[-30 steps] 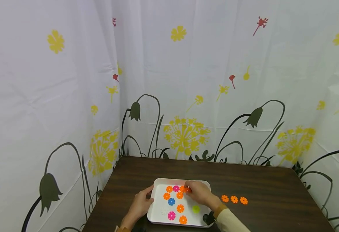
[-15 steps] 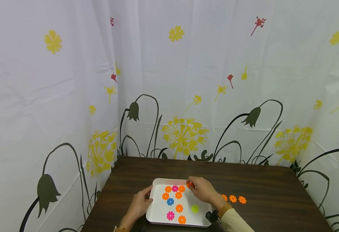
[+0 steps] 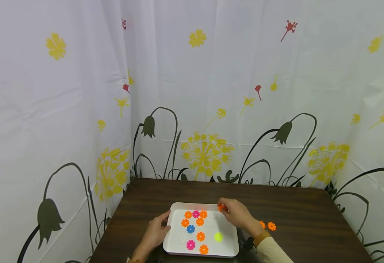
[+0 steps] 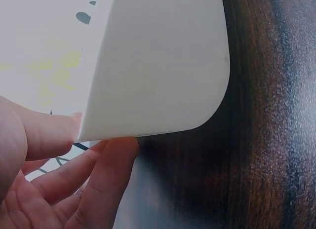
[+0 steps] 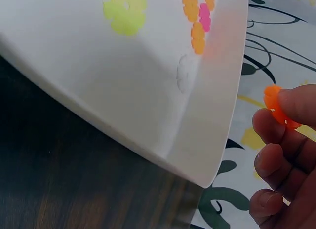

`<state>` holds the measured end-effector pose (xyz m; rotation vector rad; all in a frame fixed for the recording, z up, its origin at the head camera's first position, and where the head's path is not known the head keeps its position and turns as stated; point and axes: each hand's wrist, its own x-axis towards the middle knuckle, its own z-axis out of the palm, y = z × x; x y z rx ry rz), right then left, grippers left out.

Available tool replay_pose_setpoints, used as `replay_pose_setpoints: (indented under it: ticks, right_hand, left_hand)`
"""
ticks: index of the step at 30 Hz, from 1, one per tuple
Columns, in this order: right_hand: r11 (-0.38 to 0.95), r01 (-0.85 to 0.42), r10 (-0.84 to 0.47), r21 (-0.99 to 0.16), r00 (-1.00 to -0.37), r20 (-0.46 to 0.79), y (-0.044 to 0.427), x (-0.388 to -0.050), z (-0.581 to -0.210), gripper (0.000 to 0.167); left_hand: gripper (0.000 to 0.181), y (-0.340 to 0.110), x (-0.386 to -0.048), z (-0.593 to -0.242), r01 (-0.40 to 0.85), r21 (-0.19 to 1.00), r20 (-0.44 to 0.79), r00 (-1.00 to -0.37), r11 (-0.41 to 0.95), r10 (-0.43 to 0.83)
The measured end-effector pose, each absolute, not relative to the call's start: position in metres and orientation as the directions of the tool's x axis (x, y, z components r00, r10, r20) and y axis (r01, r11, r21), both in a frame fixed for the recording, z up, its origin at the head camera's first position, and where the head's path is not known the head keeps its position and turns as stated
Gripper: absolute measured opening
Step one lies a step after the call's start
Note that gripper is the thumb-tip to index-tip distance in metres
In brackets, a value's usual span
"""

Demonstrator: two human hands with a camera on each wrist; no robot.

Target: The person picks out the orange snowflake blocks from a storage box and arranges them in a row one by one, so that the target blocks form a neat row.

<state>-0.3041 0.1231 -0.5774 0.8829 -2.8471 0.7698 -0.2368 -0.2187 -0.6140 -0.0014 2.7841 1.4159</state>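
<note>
A white tray [image 3: 211, 250] holds several flat, notched, flower-shaped discs: orange [image 3: 200, 236], pink [image 3: 190, 245], blue [image 3: 190, 229], yellow-green [image 3: 218, 237] and clear ones [image 3: 214, 216]. My left hand [image 3: 154, 232] pinches the tray's left rim, with the thumb [image 4: 49, 137] and fingers meeting it in the left wrist view. Over the tray's far right corner, my right hand [image 3: 239, 213] pinches an orange disc [image 5: 276, 103] between thumb and index finger. That disc is raised above the tray. The other right fingers are loosely curled.
Right of the tray, orange discs [image 3: 272, 226] lie on the dark wooden table [image 3: 303, 219], partly covered by the right wrist. A white curtain [image 3: 165, 73] with printed flowers hangs behind the table's far edge.
My right hand has lifted the orange disc from the others and carried it right, over the tray's far right corner. A clear disc now shows there. The left hand keeps holding the rim.
</note>
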Motion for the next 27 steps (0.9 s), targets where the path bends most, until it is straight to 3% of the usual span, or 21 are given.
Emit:
replay_pose_setpoints:
  ticks: [21, 27]
  right_hand:
    - [0.754, -0.491, -0.424, -0.436, -0.871, 0.247, 0.175, -0.296, -0.582, 0.015]
    - [0.766, -0.432, -0.389, -0.476, -0.901, 0.192, 0.191, -0.295, -0.584, 0.013]
  left_hand:
    - [0.058, -0.217, -0.235, -0.61, -0.016, 0.802, -0.027, -1.0, 0.597, 0.009]
    - [0.058, -0.218, -0.234, -0.608, -0.001, 0.805, -0.005, -1.0, 0.593, 0.006]
